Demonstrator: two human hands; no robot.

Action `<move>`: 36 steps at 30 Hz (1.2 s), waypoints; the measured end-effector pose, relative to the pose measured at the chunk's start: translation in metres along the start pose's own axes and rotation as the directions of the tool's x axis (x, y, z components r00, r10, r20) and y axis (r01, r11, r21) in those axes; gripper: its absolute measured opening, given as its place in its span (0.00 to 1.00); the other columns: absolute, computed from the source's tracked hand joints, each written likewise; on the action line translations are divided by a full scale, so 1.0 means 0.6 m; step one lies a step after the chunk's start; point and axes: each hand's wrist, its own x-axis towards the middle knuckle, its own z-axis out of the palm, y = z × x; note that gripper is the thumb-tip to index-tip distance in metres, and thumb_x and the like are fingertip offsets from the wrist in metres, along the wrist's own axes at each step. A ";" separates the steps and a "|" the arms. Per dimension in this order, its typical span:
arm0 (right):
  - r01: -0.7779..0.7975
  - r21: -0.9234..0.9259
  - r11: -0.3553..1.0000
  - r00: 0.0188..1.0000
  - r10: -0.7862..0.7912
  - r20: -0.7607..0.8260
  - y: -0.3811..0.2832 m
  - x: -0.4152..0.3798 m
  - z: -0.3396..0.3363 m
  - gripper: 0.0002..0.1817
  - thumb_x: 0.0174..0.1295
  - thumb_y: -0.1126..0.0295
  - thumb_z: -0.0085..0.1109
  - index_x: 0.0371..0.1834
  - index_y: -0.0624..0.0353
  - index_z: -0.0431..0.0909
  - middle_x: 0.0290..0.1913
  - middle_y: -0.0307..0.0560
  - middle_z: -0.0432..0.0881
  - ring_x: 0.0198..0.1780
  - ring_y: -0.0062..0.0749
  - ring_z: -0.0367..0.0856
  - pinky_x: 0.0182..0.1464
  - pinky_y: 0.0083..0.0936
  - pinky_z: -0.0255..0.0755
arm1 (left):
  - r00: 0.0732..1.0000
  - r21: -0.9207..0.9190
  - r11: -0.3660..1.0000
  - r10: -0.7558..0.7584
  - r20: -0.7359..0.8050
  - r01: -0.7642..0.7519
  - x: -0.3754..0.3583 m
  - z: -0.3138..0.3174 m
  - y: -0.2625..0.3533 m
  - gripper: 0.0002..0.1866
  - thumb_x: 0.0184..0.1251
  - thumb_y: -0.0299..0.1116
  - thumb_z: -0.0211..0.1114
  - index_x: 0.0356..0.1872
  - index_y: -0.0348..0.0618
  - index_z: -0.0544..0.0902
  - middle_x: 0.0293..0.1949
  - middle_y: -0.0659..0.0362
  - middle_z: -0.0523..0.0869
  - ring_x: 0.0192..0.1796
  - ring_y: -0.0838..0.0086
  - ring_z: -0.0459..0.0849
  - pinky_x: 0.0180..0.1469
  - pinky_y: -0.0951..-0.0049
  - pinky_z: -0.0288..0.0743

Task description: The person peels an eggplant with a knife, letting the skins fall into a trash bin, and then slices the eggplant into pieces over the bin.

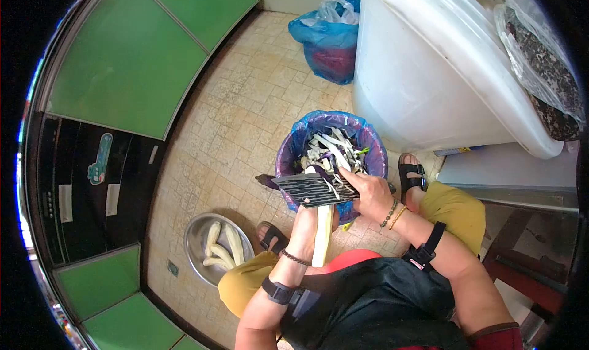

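A black-bladed knife (313, 189) lies across an eggplant above a lined bin. My right hand (372, 194) is closed at the blade's right end, its index finger stretched along it. Shreds of peel stick to the dark blade. My left hand (305, 230) is wrapped round the eggplant, whose pale peeled part (323, 236) points toward my body; the blade hides part of this hand. A dark purple end (266, 181) shows left of the blade. Under the hands, the bin (285, 156) with a blue and purple bag holds pale and purple peels (334, 147).
A metal bowl (191, 252) with several peeled eggplants (234, 244) stands on the tiled floor at lower left. A blue bag (330, 43) rests at the top beside a large white tub (411, 73). Green cabinets (123, 49) line the left. My knees flank the work.
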 end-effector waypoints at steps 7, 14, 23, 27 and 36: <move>-0.044 -0.031 0.999 0.999 0.043 -0.006 0.008 0.001 0.005 0.29 0.43 0.79 0.54 0.55 0.59 0.73 0.33 0.56 0.80 0.35 0.51 0.79 0.40 0.40 0.73 | 1.000 0.211 0.977 0.009 0.004 -0.010 -0.016 -0.004 0.000 0.18 0.71 0.43 0.45 0.27 0.42 0.73 0.16 0.61 0.70 0.15 0.75 0.68 0.17 0.77 0.58; -0.169 0.031 0.985 0.985 0.168 0.047 -0.004 0.007 0.003 0.26 0.45 0.78 0.53 0.53 0.56 0.75 0.40 0.58 0.81 0.39 0.51 0.80 0.42 0.37 0.74 | 1.000 0.157 0.988 -0.008 0.025 0.004 -0.014 -0.013 0.001 0.19 0.71 0.46 0.45 0.32 0.41 0.74 0.21 0.59 0.75 0.19 0.74 0.71 0.21 0.75 0.65; 0.135 0.026 0.991 0.990 -0.136 0.029 -0.037 -0.011 -0.006 0.37 0.43 0.69 0.64 0.62 0.57 0.66 0.29 0.50 0.76 0.31 0.44 0.79 0.33 0.35 0.74 | 0.999 -0.220 0.975 -0.028 -0.026 0.022 0.025 -0.120 -0.064 0.16 0.69 0.44 0.50 0.46 0.43 0.76 0.40 0.58 0.81 0.38 0.68 0.79 0.39 0.67 0.77; 0.138 -0.062 0.988 0.990 -0.138 0.015 -0.032 -0.013 -0.011 0.36 0.43 0.71 0.63 0.62 0.57 0.66 0.31 0.48 0.76 0.30 0.42 0.79 0.33 0.35 0.74 | 1.000 -0.100 0.995 0.009 -0.029 -0.012 0.007 -0.073 -0.045 0.15 0.69 0.42 0.51 0.44 0.42 0.76 0.38 0.58 0.81 0.35 0.69 0.79 0.36 0.70 0.76; 0.064 -0.124 0.990 0.998 -0.067 -0.020 -0.006 -0.007 -0.004 0.33 0.42 0.78 0.57 0.60 0.57 0.68 0.30 0.49 0.76 0.31 0.43 0.79 0.33 0.34 0.74 | 0.997 0.078 0.997 -0.016 -0.076 0.022 0.000 -0.024 -0.030 0.15 0.69 0.43 0.50 0.34 0.41 0.75 0.24 0.58 0.77 0.23 0.72 0.76 0.22 0.75 0.69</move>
